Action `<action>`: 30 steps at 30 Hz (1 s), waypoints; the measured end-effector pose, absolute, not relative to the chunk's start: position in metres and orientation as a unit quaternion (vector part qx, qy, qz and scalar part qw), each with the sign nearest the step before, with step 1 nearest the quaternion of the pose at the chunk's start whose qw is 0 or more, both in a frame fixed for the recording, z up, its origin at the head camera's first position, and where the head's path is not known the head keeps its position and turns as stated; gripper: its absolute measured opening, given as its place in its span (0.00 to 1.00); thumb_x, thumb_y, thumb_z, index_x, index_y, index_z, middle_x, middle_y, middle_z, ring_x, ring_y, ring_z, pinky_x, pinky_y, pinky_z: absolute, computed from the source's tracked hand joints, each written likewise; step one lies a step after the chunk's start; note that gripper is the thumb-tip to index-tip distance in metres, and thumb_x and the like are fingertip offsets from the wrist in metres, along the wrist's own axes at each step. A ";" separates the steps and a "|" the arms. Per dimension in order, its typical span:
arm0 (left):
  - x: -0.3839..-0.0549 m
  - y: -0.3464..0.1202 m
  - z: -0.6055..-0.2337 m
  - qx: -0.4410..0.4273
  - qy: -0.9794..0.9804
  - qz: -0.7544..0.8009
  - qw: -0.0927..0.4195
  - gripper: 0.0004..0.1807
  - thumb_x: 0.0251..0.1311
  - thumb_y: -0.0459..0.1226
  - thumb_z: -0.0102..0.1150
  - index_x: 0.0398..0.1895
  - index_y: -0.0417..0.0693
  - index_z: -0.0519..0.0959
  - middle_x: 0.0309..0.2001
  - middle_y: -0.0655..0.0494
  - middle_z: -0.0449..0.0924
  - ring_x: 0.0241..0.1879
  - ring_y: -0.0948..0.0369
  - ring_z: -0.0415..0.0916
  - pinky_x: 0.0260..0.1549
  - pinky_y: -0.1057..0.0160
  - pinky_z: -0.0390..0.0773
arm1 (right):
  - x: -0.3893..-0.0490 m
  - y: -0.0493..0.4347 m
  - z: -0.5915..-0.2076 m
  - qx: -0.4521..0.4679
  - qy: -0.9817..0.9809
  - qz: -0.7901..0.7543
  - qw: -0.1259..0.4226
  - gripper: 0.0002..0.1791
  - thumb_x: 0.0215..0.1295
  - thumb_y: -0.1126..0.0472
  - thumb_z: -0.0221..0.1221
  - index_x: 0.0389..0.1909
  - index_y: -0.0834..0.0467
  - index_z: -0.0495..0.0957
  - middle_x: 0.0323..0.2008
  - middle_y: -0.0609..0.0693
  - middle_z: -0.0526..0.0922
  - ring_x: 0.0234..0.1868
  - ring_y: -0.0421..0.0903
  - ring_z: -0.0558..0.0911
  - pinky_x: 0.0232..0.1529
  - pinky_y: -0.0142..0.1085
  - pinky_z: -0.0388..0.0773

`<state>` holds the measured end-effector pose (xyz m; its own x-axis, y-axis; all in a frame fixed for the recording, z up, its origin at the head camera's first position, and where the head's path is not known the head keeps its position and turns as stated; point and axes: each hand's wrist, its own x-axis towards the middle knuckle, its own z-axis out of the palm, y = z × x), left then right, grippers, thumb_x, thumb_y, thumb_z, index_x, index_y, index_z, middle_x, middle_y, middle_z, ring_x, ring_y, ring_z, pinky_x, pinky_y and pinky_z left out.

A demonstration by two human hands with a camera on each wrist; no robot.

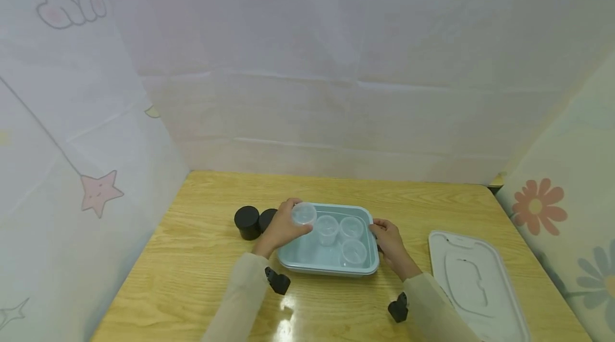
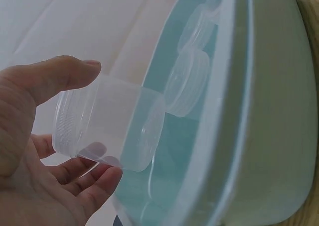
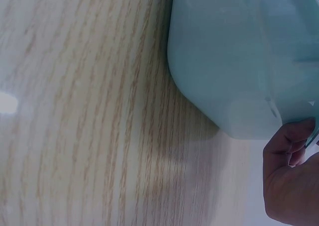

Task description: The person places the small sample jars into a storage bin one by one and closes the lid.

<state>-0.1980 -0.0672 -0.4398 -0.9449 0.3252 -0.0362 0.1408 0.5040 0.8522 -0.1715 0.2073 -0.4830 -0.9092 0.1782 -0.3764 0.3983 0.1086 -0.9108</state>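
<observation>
My left hand [image 1: 284, 227] grips a clear plastic jar [image 2: 112, 121], thumb on one side and fingers on the other. The jar [image 1: 304, 214] is held above the left part of a light blue plastic bin [image 1: 299, 253]. Inside the bin stand several similar clear jars, among them one in the middle [image 1: 327, 230] and one near the front right [image 1: 353, 253]. At the bin's right end, my right hand [image 1: 390, 243] holds the rim, its fingers curled over the edge [image 3: 294, 144]. Part of that grip is hidden in the right wrist view.
Two black round jars or lids [image 1: 247, 222] stand left of the bin, one partly behind my left hand. A white lid [image 1: 473, 283] with a moulded handle lies on the wooden table [image 1: 192, 272] at the right. Printed cloth walls [image 1: 336, 128] surround the table.
</observation>
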 end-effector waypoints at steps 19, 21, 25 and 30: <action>-0.183 -0.062 -0.452 0.212 0.853 0.444 0.176 0.36 0.51 0.37 0.68 0.63 0.37 0.64 0.62 0.42 0.66 0.60 0.47 0.67 0.56 0.46 0.70 | -0.170 0.206 -0.480 0.191 0.743 -0.635 0.087 0.24 0.72 0.61 0.45 0.63 0.70 0.58 0.54 0.61 0.69 0.46 0.43 0.76 0.40 0.27 0.78; -0.182 -0.059 -0.454 0.222 0.855 0.433 0.177 0.36 0.51 0.37 0.69 0.63 0.37 0.64 0.62 0.42 0.67 0.60 0.47 0.67 0.56 0.46 0.70 | -0.170 0.206 -0.480 0.192 0.742 -0.636 0.087 0.24 0.72 0.60 0.45 0.63 0.70 0.58 0.54 0.62 0.69 0.47 0.43 0.76 0.40 0.27 0.78; -0.180 -0.053 -0.456 0.232 0.858 0.421 0.183 0.35 0.49 0.36 0.70 0.60 0.39 0.66 0.60 0.42 0.69 0.60 0.47 0.68 0.55 0.46 0.71 | -0.170 0.207 -0.480 0.193 0.740 -0.637 0.092 0.24 0.72 0.60 0.45 0.63 0.70 0.58 0.54 0.61 0.69 0.47 0.44 0.75 0.41 0.28 0.78; -0.178 -0.046 -0.460 0.236 0.865 0.398 0.194 0.35 0.48 0.36 0.71 0.59 0.40 0.67 0.59 0.43 0.70 0.59 0.47 0.69 0.54 0.49 0.72 | -0.170 0.206 -0.480 0.192 0.739 -0.639 0.091 0.24 0.72 0.61 0.45 0.63 0.70 0.58 0.55 0.62 0.68 0.47 0.44 0.75 0.41 0.28 0.78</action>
<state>-0.1785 -0.0459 -0.4601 -0.8133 0.5630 -0.1467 0.2549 0.5715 0.7800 -0.1703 0.2064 -0.4796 -0.9099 0.1671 -0.3797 0.3999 0.1092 -0.9100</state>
